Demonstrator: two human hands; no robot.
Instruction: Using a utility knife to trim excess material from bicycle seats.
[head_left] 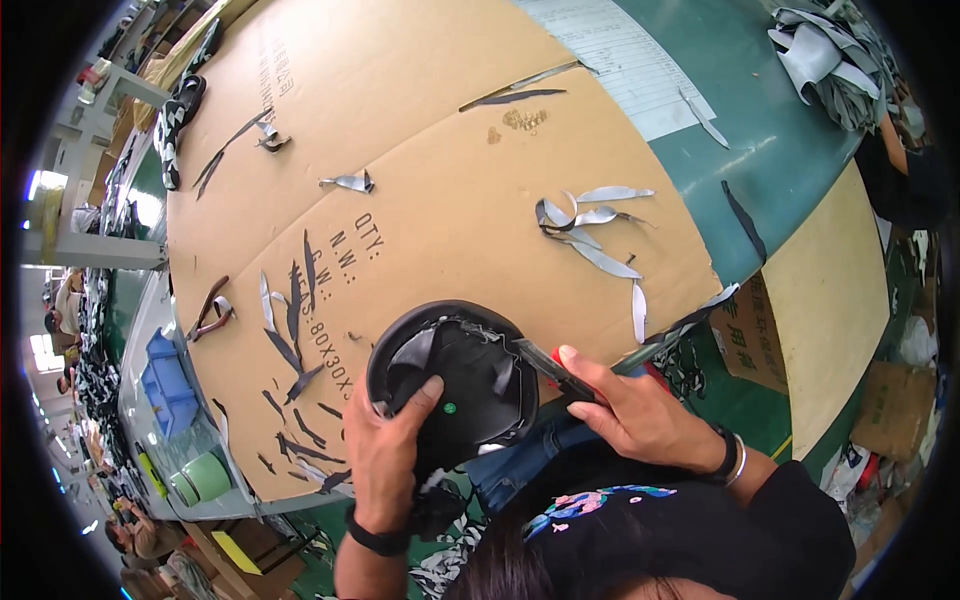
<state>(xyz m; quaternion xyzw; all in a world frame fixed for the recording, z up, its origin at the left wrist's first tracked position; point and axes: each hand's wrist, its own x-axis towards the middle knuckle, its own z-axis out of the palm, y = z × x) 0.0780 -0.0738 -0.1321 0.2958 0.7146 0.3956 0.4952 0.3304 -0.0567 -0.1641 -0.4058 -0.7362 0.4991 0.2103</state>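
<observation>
A black, rounded, bowl-shaped piece (470,400) with a thick rim and ragged trimmed fabric inside is tilted up at the table's near edge. My left hand (385,440) grips its left side, the thumb inside over the rim and the other fingers mostly hidden behind. In my right hand (640,410) is a utility knife (565,375) with a dark body and a bit of red, its blade end at the piece's upper right rim. Around the piece lie dark fabric offcuts (294,305) on the left and grey-white strips (600,255) at the upper right.
Flat cardboard (430,220) covers much of the green table (690,50). Red-handled pliers (212,308), a blue bin (168,385) and a green cup (200,480) are at left. A paper sheet (620,70) and heaped grey pieces (825,65) lie far right, near another person's arm (892,145).
</observation>
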